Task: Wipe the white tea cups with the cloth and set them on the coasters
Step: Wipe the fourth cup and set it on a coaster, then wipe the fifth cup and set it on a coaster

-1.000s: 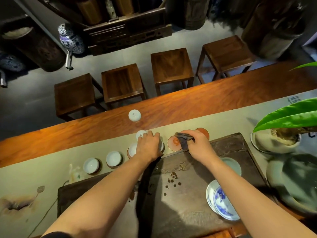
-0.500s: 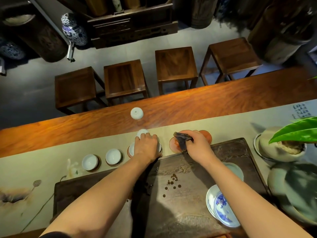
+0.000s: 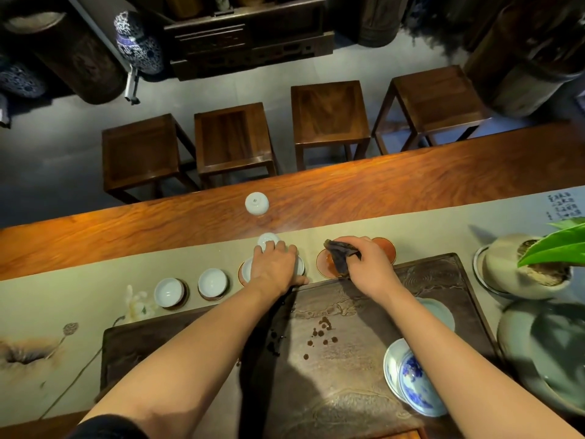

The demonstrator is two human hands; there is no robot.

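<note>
My left hand (image 3: 274,267) lies over a white tea cup (image 3: 299,266) on a coaster, fingers curled round it; most of that cup is hidden. Another white cup (image 3: 246,269) shows at its left edge on a reddish coaster, and an upside-down cup (image 3: 268,241) sits just beyond my fingertips. Two upright cups (image 3: 169,292) (image 3: 212,283) stand on coasters further left. One more upside-down cup (image 3: 256,203) rests on the bare wood. My right hand (image 3: 367,264) pinches the dark cloth (image 3: 339,256) above an empty orange coaster (image 3: 326,264). A second empty coaster (image 3: 384,247) lies behind my right hand.
A dark carved tea tray (image 3: 348,375) with spilled drops lies in front of me. Blue-and-white dishes (image 3: 411,383) and a celadon saucer (image 3: 438,312) sit on its right side. A potted plant (image 3: 531,267) and a large celadon bowl (image 3: 550,353) stand at far right. Several stools (image 3: 231,137) line the table's far side.
Both hands stay almost where they were, the left over the cups and the right holding the cloth over the coaster. The view has shifted slightly.
</note>
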